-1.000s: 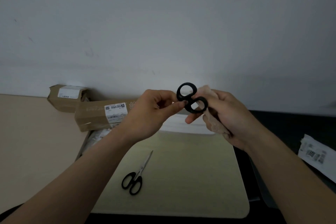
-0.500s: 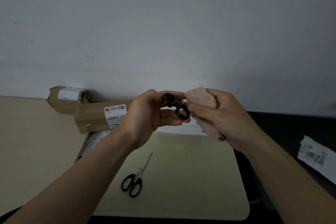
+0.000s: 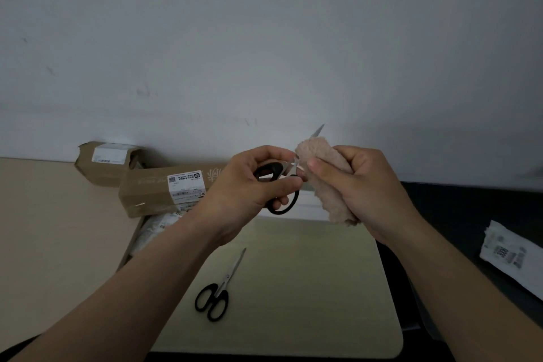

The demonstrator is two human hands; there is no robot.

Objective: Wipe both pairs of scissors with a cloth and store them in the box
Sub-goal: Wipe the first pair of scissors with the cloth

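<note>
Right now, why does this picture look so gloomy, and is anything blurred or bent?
Head view: dim, flat light, no glare, the wall darkening toward its edges. Head view: the wide lens swells the forearms toward the lower corners. Head view: the held scissors and cloth look slightly soft; the other scissors on the mat look crisper.

held scissors (image 3: 266, 171): black handles, silver-grey blades | cloth (image 3: 329, 185): pinkish-beige, plain | lying scissors (image 3: 219, 288): black loops, silver blades | mat (image 3: 308, 288): pale cream-yellow, plain | long carton (image 3: 147, 194): brown, white label with black print | small carton (image 3: 88, 159): brown, white label | tabletop (image 3: 58, 229): light tan | packet (image 3: 511, 256): white, black barcodes | wall (image 3: 264, 38): grey-white
</note>
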